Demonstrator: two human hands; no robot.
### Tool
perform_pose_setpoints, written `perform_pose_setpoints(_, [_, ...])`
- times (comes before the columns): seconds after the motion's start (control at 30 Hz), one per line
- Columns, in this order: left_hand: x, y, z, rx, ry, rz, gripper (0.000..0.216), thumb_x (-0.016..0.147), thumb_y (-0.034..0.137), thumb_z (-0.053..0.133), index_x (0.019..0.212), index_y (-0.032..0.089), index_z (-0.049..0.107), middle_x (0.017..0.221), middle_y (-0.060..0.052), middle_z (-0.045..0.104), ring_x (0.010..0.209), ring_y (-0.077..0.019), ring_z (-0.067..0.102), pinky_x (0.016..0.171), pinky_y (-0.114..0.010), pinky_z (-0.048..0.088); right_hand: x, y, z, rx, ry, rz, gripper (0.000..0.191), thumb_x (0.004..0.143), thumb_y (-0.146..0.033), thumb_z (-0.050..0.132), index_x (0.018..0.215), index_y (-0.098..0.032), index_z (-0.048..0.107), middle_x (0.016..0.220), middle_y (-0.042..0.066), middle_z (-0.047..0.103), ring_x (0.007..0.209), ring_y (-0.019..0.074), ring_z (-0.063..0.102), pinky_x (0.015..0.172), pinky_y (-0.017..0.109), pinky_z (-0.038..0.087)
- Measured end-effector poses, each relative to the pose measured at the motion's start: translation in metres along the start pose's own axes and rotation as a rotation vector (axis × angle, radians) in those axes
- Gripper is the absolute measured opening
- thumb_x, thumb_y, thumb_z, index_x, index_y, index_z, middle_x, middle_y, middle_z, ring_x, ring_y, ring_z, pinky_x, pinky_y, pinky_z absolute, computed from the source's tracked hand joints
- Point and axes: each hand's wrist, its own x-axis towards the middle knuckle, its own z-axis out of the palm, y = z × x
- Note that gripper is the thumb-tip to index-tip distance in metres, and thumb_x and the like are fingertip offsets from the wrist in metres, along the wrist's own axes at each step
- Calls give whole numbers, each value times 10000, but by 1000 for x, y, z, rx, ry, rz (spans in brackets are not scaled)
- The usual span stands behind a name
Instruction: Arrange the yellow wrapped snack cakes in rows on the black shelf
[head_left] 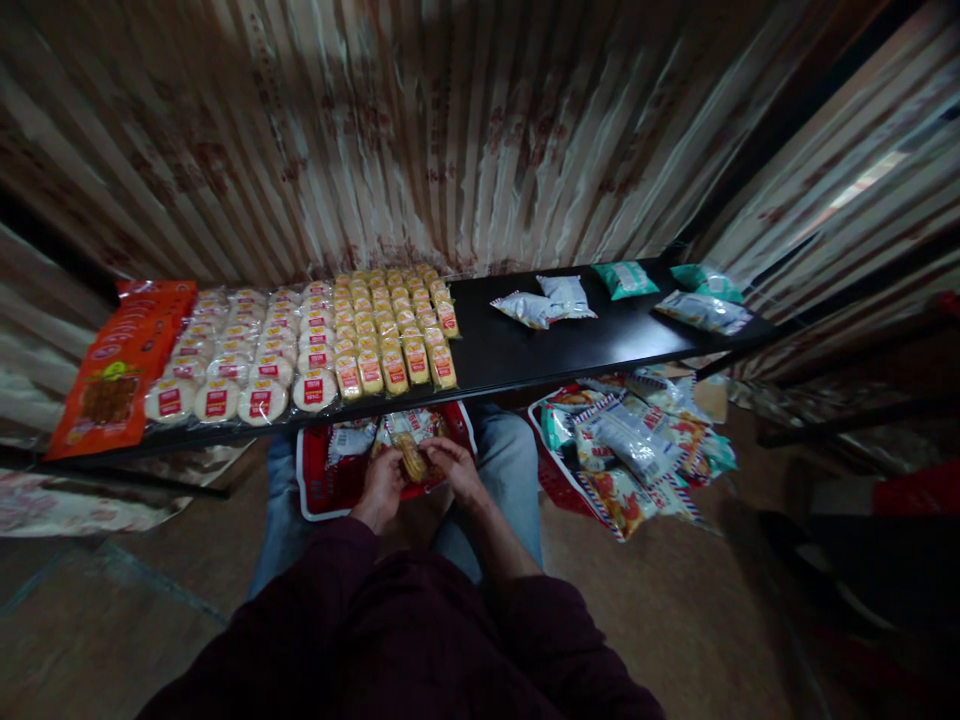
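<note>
Over the red basket with a white rim, my left hand grips a yellow wrapped snack by its left side. My right hand pinches the same snack from the right, thumb and fingers closed at its upper edge. The snack is tilted, and its label does not show. Behind it in the basket lie shiny snack bags, partly hidden by the shelf and my hands. On the black shelf just above stand rows of similar yellow wrapped snacks.
Left on the shelf are rows of round white wrapped crackers and an orange bag. Silver bags and green bags lie at its right. A second red basket, heaped with snack bags, stands right of my knee. Curtains hang behind.
</note>
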Motion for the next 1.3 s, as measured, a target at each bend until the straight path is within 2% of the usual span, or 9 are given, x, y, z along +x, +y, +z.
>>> perform_pose_setpoints(0.17, [-9, -1, 4, 38, -53, 3, 77, 684, 97, 559, 723, 153, 595, 652, -17, 645, 564, -127, 613, 575, -233, 471, -6, -7, -3, -99, 21, -42, 373, 665, -553, 694, 810, -209, 708, 841, 43, 713, 825, 215, 635, 807, 353, 499])
perform_pose_setpoints(0.3, [-12, -6, 5, 110, -122, 112, 194, 689, 151, 678, 879, 165, 645, 863, -50, 703, 716, -143, 661, 666, -247, 506, -15, -17, -5, -149, -15, -99, 400, 700, -567, 674, 914, -229, 683, 945, 48, 710, 905, 230, 645, 869, 376, 501])
perform_pose_setpoints(0.4, [-11, -10, 6, 156, -102, 180, 358, 652, 197, 770, 985, 183, 638, 986, -71, 700, 806, -163, 669, 728, -268, 518, -24, -27, -8, -218, -63, -127, 417, 735, -524, 666, 1036, -236, 650, 991, 45, 702, 940, 230, 645, 873, 377, 511])
perform_pose_setpoints(0.57, [-13, -9, 15, 264, -68, 273, 442, 618, 163, 803, 1022, 167, 623, 979, -93, 697, 842, -172, 664, 756, -263, 510, -31, -36, -12, -284, -108, -139, 422, 774, -472, 647, 1119, -232, 616, 1046, 49, 695, 957, 231, 649, 848, 362, 526])
perform_pose_setpoints(0.77, [-27, -3, 32, 323, -137, 300, 417, 692, 240, 747, 1078, 165, 610, 959, -102, 689, 801, -174, 660, 706, -262, 504, -28, -35, -23, -201, 19, -129, 432, 724, -526, 677, 1038, -230, 657, 1045, 58, 709, 962, 253, 651, 898, 401, 512])
perform_pose_setpoints(0.87, [-32, -2, 39, 335, -142, 313, 398, 700, 205, 716, 1079, 171, 602, 967, -97, 678, 815, -171, 656, 716, -258, 506, -28, -37, -28, -152, 81, -97, 475, 705, -548, 684, 1050, -224, 659, 1069, 75, 703, 958, 265, 654, 884, 412, 521])
perform_pose_setpoints(1.07, [-41, 0, 55, 353, -242, 383, 227, 709, 112, 615, 926, 170, 640, 970, -91, 680, 866, -179, 649, 742, -260, 509, -31, -53, -32, -126, 161, -202, 512, 777, -507, 632, 1216, -249, 573, 1199, 73, 650, 1082, 259, 616, 948, 398, 496])
perform_pose_setpoints(1.3, [-46, 10, 77, 378, -320, 479, 244, 698, 80, 612, 909, 188, 670, 941, -73, 702, 877, -185, 641, 768, -267, 499, -22, -74, -35, -139, 226, -275, 499, 780, -538, 611, 1174, -232, 603, 1190, 85, 658, 1096, 271, 608, 968, 392, 485])
